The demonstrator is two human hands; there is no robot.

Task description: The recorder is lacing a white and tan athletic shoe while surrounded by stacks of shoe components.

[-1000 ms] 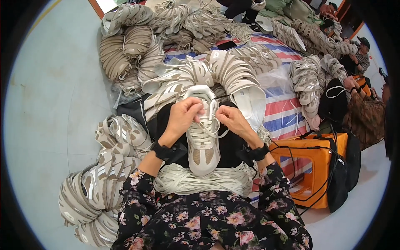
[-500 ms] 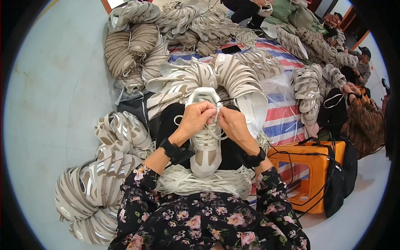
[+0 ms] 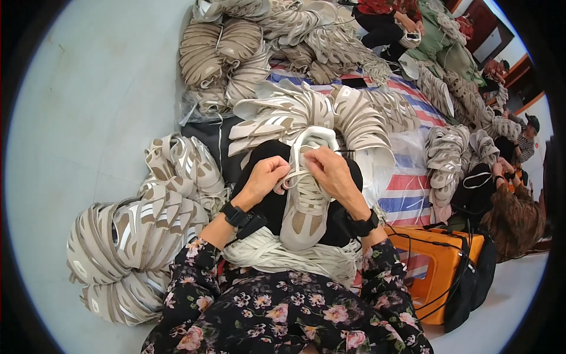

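A beige-and-white sneaker upper [image 3: 304, 221] rests on my lap, toe toward me, with pale laces crisscrossed over its front. My left hand [image 3: 266, 178] is at its left edge, thumb and fingers pinched on a shoelace [image 3: 296, 174]. Over the tongue near the collar, my right hand [image 3: 332, 171] has its fingers pinched together; whatever lies between them is hidden. A thick bundle of loose pale laces [image 3: 289, 253] lies across my lap below the toe. Just beyond the shoe, nested beige uppers [image 3: 359, 118] stand in curved rows.
More stacked uppers [image 3: 138, 239] lie on the floor at my left. An orange plastic stool [image 3: 421, 283] with black cables and a black bag [image 3: 476, 289] stands at my right. A striped sheet [image 3: 404, 203] spreads beneath the piles. Other people sit at the far right and at the back.
My hands have moved apart: the left went left and down with a lace, while the right now lies over the tongue. The whole view has shifted, moving the shoe rightward in the picture.
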